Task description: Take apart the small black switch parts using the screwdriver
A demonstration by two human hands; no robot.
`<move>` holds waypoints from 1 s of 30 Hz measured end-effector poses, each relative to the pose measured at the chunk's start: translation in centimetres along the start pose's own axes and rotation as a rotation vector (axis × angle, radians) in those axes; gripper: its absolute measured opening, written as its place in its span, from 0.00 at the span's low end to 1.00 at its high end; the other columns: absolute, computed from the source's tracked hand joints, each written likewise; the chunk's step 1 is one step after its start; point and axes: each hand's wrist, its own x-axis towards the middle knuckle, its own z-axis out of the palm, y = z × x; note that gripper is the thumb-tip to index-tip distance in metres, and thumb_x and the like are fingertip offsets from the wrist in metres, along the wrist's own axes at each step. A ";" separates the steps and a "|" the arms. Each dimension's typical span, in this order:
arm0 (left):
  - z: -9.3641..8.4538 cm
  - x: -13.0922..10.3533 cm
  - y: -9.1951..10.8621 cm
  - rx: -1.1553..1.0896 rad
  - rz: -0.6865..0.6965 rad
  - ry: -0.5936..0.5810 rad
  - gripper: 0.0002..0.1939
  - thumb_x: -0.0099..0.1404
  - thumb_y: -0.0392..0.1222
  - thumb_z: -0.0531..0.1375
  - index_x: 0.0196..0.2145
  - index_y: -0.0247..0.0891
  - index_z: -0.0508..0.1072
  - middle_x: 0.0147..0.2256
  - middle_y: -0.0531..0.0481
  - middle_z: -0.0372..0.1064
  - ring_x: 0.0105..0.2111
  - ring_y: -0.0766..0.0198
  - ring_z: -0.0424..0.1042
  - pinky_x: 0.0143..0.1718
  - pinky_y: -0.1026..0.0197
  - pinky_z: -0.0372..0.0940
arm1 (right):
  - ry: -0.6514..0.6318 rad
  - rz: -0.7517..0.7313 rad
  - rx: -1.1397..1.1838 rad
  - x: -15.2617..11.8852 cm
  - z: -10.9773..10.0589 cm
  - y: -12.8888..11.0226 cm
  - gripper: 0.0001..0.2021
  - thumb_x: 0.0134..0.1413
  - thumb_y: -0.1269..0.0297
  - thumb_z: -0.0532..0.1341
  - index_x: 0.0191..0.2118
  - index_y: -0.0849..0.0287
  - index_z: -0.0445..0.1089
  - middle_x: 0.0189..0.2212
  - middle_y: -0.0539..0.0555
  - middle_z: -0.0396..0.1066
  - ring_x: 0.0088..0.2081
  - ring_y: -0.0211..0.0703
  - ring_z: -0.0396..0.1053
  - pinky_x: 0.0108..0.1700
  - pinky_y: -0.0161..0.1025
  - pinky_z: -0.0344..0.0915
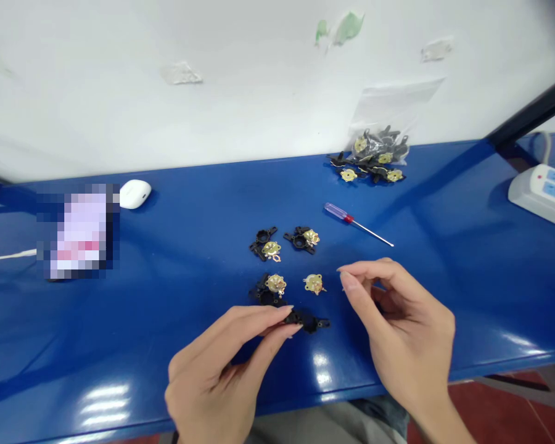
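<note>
Between thumb and index finger, my left hand (226,364) pinches a small black plastic bracket (311,323) with a ring-like middle and a protruding arm. My right hand (398,327) is to the right of it, thumb and index fingertips brought together; whatever is between them is too small to make out. A brass-coloured round metal part (314,283) lies on the table between the hands. Just beyond my left fingers rests a black bracket (267,298) with another metal part (276,284) against it. Two similar groups of black brackets (263,236) and metal parts (311,237) sit farther back.
A screwdriver (346,217) with a clear purple handle lies behind my right hand. Against the wall, a clear plastic bag (388,117) holds more such parts, with a pile (374,171) before it. A phone (81,231), white earbud case (135,193) and power strip (546,191) flank the blue table (189,246).
</note>
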 end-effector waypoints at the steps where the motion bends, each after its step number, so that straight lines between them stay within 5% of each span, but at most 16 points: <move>1: 0.0 0.0 0.0 0.001 0.005 -0.005 0.12 0.71 0.35 0.76 0.45 0.55 0.90 0.41 0.64 0.88 0.35 0.68 0.85 0.45 0.68 0.81 | 0.000 0.004 0.000 0.0 0.0 0.1 0.03 0.75 0.62 0.71 0.46 0.46 0.84 0.36 0.45 0.75 0.36 0.37 0.70 0.37 0.37 0.69; 9: -0.1 0.1 0.0 -0.016 0.046 -0.010 0.08 0.72 0.38 0.77 0.44 0.53 0.89 0.39 0.63 0.88 0.33 0.68 0.84 0.42 0.68 0.82 | -0.176 -0.032 -0.138 0.8 -0.3 -0.1 0.05 0.78 0.64 0.68 0.46 0.47 0.82 0.38 0.45 0.75 0.35 0.36 0.71 0.36 0.37 0.69; 14: -0.2 0.2 -0.1 0.002 0.082 -0.033 0.08 0.73 0.38 0.76 0.45 0.53 0.89 0.39 0.63 0.88 0.33 0.69 0.85 0.42 0.69 0.82 | -0.382 -0.230 -0.323 2.4 -1.2 -0.6 0.06 0.80 0.70 0.65 0.49 0.50 0.78 0.44 0.47 0.76 0.37 0.35 0.76 0.42 0.37 0.72; 21: -0.5 0.6 -0.1 -0.023 0.129 -0.048 0.06 0.74 0.37 0.75 0.45 0.49 0.89 0.39 0.61 0.88 0.33 0.71 0.86 0.42 0.73 0.81 | -0.652 -0.501 -0.593 5.0 -2.5 -0.6 0.10 0.85 0.67 0.56 0.51 0.53 0.74 0.54 0.57 0.76 0.49 0.49 0.79 0.46 0.45 0.76; 30: -0.4 0.8 -0.3 -0.006 0.155 -0.056 0.06 0.73 0.35 0.76 0.44 0.46 0.89 0.39 0.61 0.88 0.34 0.71 0.86 0.43 0.75 0.80 | -0.764 -0.589 -0.676 5.6 -2.6 -1.2 0.12 0.78 0.77 0.58 0.53 0.57 0.77 0.51 0.61 0.77 0.47 0.54 0.76 0.50 0.53 0.78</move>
